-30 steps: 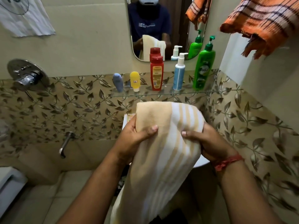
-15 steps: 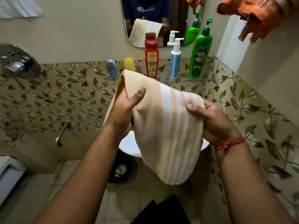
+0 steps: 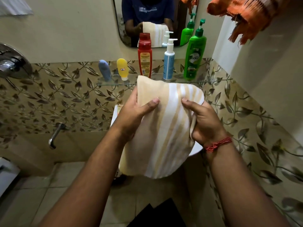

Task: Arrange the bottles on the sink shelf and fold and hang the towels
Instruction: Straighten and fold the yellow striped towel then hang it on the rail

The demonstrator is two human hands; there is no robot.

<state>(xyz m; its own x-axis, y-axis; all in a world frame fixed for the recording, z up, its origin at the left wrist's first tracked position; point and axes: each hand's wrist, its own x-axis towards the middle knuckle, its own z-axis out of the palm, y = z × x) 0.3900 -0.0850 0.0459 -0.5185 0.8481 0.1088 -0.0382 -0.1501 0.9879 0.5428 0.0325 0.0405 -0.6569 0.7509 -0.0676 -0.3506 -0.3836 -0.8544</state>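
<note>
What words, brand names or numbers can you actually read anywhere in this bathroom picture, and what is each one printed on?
"Vatika": white lettering on the green pump bottle on the glass shelf.
Red bottle: yellow label with print, too small to read.
Yellow tube: small sticker, blurred.
Blue and white pump bottle: no legible text.
Grey-blue tube: no text visible.
Shirt in the mirror: pale chest print, blurred.

Five bottles [image 3: 144, 58] line the glass shelf [image 3: 114, 83], with gaps between them. Open space lies below the shelf's front edge. An orange towel [image 3: 244, 15] overhangs the upper right.
</note>
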